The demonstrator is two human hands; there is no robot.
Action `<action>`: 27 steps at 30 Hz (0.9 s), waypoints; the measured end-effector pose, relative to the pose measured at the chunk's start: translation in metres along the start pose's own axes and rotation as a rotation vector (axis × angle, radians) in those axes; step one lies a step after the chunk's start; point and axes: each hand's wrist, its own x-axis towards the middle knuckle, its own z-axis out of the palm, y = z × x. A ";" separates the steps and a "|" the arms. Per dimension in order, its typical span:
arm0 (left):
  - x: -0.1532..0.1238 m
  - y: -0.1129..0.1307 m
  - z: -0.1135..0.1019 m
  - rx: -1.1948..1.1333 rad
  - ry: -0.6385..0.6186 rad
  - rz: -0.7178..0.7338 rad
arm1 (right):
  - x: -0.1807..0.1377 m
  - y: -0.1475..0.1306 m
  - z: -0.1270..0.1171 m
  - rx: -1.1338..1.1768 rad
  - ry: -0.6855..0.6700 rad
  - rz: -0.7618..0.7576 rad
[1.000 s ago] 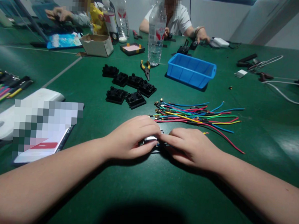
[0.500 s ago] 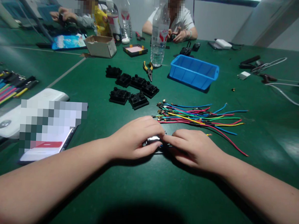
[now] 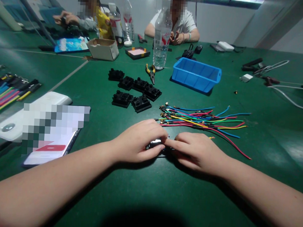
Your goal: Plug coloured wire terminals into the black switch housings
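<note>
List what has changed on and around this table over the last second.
Across the table, a co-worker's outstretched hand has drawn in from the picture's right toward their other hand; whether it holds anything is too small to tell. The person's left hand and right hand stay together over the small shiny part, mostly hidden; the wires, black parts and blue bin lie unchanged.

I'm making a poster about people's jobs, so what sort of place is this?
Maybe a small workshop: coloured wires, black plastic parts and yellow-handled pliers lie on a green table.
</note>
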 end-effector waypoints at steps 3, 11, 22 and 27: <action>0.000 0.000 0.000 0.003 -0.009 -0.009 | 0.000 0.000 -0.001 0.002 -0.001 0.003; -0.001 0.001 0.000 0.005 0.001 -0.011 | 0.000 0.001 0.001 -0.038 -0.009 -0.009; -0.001 0.001 0.000 0.020 -0.012 -0.025 | 0.000 0.000 0.001 -0.030 -0.007 0.005; 0.000 0.001 0.000 0.039 -0.023 -0.015 | 0.000 0.000 0.002 -0.025 0.021 -0.002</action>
